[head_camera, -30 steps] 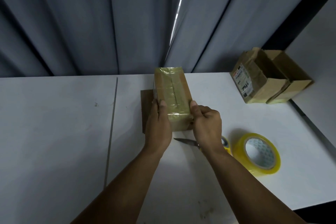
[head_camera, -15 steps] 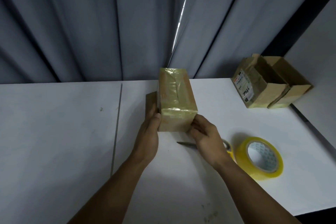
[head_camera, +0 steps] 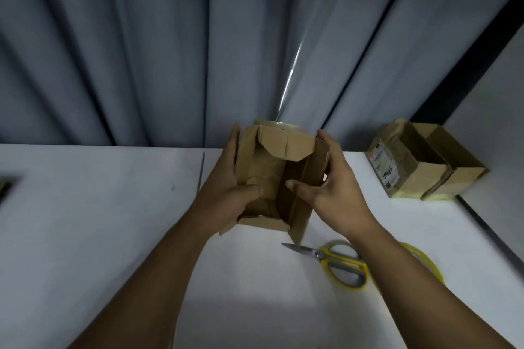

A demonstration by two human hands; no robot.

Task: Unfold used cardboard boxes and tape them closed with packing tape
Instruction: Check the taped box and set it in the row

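Observation:
A small brown cardboard box (head_camera: 279, 176) is held off the white table between both hands, its untaped side with loose flaps turned toward me. My left hand (head_camera: 226, 193) grips its left side, thumb across the front flap. My right hand (head_camera: 331, 181) grips the right side, thumb on the right flap. The taped end shows only as a yellowish edge at the far top. A roll of yellow packing tape (head_camera: 425, 263) lies on the table at the right, mostly hidden by my right forearm.
Yellow-handled scissors (head_camera: 337, 263) lie just below the box, blades pointing left. Two open cardboard boxes (head_camera: 419, 161) stand at the back right by the wall. Grey curtains hang behind the white table (head_camera: 99, 221). A dark object sits at the left edge (head_camera: 4, 187).
The box was lifted from the table and turned over, so the taped face now points away and the open flaps face me. Both hands shifted to its sides.

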